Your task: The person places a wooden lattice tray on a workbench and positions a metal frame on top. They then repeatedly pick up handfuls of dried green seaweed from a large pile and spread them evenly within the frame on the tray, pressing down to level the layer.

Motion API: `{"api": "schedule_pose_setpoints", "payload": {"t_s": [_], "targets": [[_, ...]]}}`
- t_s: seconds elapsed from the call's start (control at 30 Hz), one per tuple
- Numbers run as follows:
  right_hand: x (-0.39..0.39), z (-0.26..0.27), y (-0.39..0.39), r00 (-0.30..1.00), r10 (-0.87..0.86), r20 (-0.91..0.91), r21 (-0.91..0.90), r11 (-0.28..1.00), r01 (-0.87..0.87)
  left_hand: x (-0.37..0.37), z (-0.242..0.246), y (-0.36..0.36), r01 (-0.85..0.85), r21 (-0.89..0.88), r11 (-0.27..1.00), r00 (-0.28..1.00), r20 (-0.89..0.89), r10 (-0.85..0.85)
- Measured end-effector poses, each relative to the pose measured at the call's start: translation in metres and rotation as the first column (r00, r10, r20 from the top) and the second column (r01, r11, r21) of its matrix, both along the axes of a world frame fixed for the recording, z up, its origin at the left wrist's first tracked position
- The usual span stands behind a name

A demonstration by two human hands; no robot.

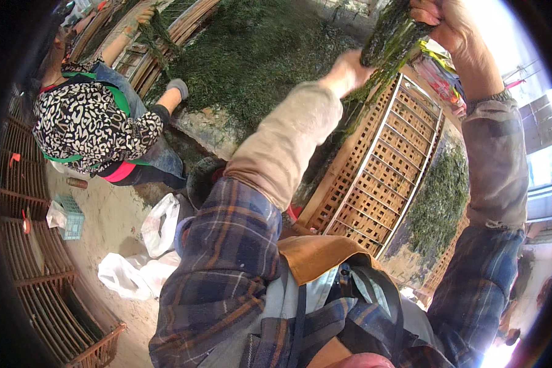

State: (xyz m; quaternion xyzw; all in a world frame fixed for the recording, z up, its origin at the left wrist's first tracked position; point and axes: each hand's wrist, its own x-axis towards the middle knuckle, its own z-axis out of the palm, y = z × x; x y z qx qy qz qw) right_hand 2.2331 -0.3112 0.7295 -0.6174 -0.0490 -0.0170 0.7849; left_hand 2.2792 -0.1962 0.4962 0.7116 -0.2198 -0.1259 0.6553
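Note:
A hanging bunch of wet, stringy green seaweed (388, 50) stretches between my two hands at the top of the view. My right hand (448, 23) is closed around its upper right part. Blurred by motion, my left hand (349, 73) grips the bunch lower on the left, its fingers partly hidden by the strands. Under the seaweed stands a woven bamboo rack (317, 207) with square gaps, and a ladder-like metal frame (377, 172) lies on it. A broad heap of dark green seaweed (248, 55) spreads just beyond my left forearm.
At left, a co-worker (96, 119) holds a seaweed clump (154, 39) beside bamboo poles (188, 25). White plastic bags (124, 276) and a teal plastic basket (71, 218) are on the floor. Slatted racks (41, 257) line the left. More seaweed (441, 198) lies right of the metal frame.

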Motion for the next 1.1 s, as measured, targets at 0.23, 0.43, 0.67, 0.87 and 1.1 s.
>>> {"api": "schedule_pose_setpoints", "payload": {"t_s": [0.23, 0.43, 0.67, 0.87, 1.1], "targets": [[-0.003, -0.019, -0.075, 0.977, -0.208, 0.056, 0.076, 0.976, 0.203, -0.005, -0.106, 0.075, 0.121, 0.456, 0.882, 0.976, -0.215, -0.023], [-0.008, -0.141, -0.063, 0.991, -0.122, -0.048, -0.158, 0.981, 0.114, 0.036, -0.014, 0.090, 0.075, -0.266, 0.961, 0.895, -0.408, -0.182], [0.005, -0.208, 0.025, 0.976, 0.186, 0.112, -0.009, 0.982, -0.186, 0.062, 0.081, 0.044, 0.109, -0.604, 0.790, 0.893, -0.290, -0.345], [0.033, -0.187, 0.032, 0.990, 0.137, 0.045, -0.021, 0.990, -0.136, 0.074, 0.018, 0.107, -0.560, 0.286, 0.778, 0.749, 0.575, 0.327], [0.035, -0.205, 0.029, 0.998, -0.012, -0.062, 0.214, 0.977, 0.025, -0.018, -0.101, 0.035, 0.001, -0.517, 0.856, 0.947, 0.276, 0.166]]}}
